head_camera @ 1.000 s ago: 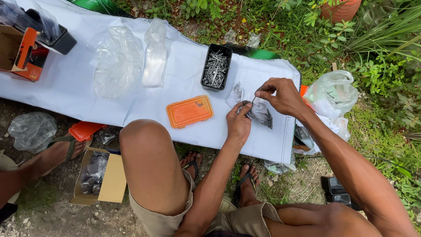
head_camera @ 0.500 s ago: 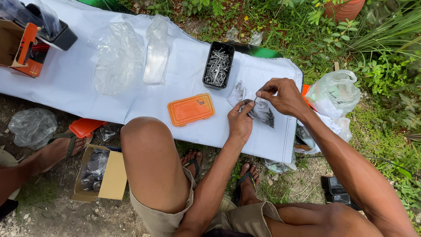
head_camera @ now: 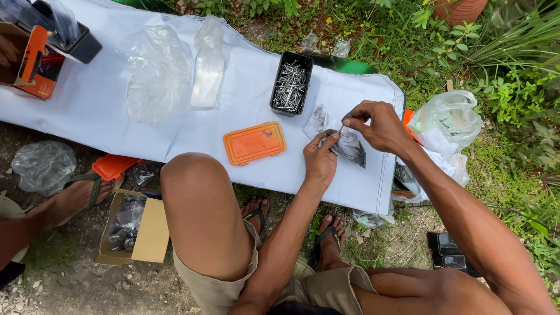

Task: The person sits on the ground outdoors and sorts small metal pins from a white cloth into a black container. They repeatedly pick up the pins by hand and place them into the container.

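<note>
Small plastic bag (head_camera: 350, 147) of nails lies on white sheet (head_camera: 105, 111), right of orange lid (head_camera: 254, 143). Left hand (head_camera: 319, 160), palm down, fingers pinching bag's edge. Right hand (head_camera: 376, 125) arched above, thumb & forefinger closed on a nail (head_camera: 340, 130).

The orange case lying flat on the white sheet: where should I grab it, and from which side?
Probably by its two long edges, from above. The orange case lies flat with its lid up, slightly skewed, with bare white sheet all round it. The left hand is nearest.
</note>
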